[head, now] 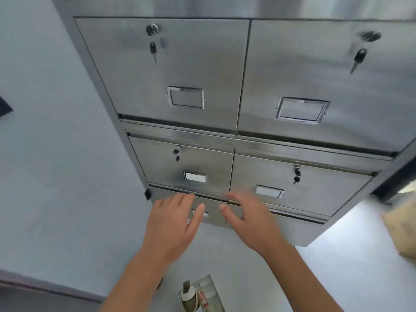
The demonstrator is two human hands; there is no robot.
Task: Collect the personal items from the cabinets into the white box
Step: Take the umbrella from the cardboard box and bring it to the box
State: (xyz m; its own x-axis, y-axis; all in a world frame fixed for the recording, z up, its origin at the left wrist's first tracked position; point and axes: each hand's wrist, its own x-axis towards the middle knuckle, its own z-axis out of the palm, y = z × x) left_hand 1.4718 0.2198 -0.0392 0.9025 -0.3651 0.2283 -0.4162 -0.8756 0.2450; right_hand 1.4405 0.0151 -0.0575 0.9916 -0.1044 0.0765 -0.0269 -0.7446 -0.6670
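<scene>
A brushed stainless-steel locker cabinet (225, 75) fills most of the view, its flat square doors all shut, each with a round lock near the top and a small rectangular label frame lower down. Black-headed keys (153, 50) hang from the locks on the four doors that show fully; the upper-right one is blurred. Beside the cabinet to the left runs a smooth pale grey wall (56, 131), and below it a glossy pale floor (349, 255). Against the cabinet's lowest row of doors, both bare hands are raised with fingers spread and nothing in them: the left hand (173, 224) is open over the lower-left door's label frame, and the right hand (249, 219), slightly blurred, is open just beside it, thumbs nearly meeting. On the floor well below the cabinet, between the forearms, lies the white box (213, 289), a shallow rectangular tray holding a rounded bottle-like item with a dark cap (188, 293) and a small tube with red print (203, 297).
</scene>
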